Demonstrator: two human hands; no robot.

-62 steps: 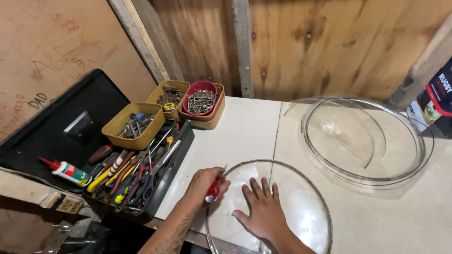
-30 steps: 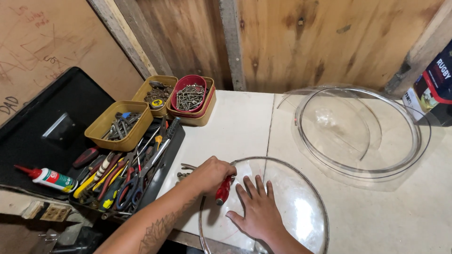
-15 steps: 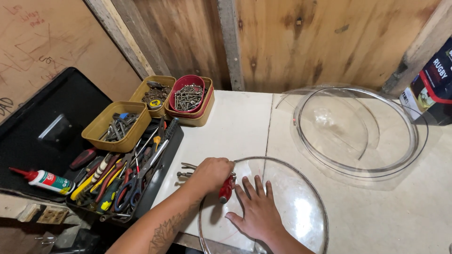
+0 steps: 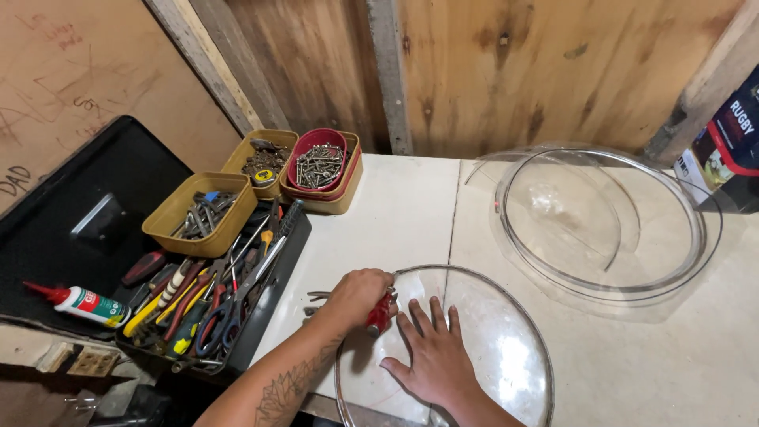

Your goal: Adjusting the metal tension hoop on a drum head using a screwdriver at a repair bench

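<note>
A round clear disc with a metal rim (image 4: pixel 506 316) lies at the front edge of the white table (image 4: pixel 395 213). My left hand (image 4: pixel 357 295) is closed around a red-handled tool (image 4: pixel 379 314) held at the disc's left rim. A few metal pieces (image 4: pixel 316 297) stick out just left of that hand. My right hand (image 4: pixel 431 357) lies flat on the disc with its fingers spread, right beside the red tool. A larger clear round bowl (image 4: pixel 601 229) sits farther back on the right, untouched.
A black tray of screwdrivers and pliers (image 4: pixel 213 304) stands left of my hands. Behind it are yellow bins (image 4: pixel 198 215) and a red bin of screws (image 4: pixel 318 164). A glue tube (image 4: pixel 79 304) lies on a black case lid (image 4: pixel 75 213). Behind the table is a wooden wall, and a printed box (image 4: pixel 731 142) stands far right.
My left hand with the red tool has shifted slightly right along the disc's rim. My right hand stays flat on the disc. The view has tilted a little.
</note>
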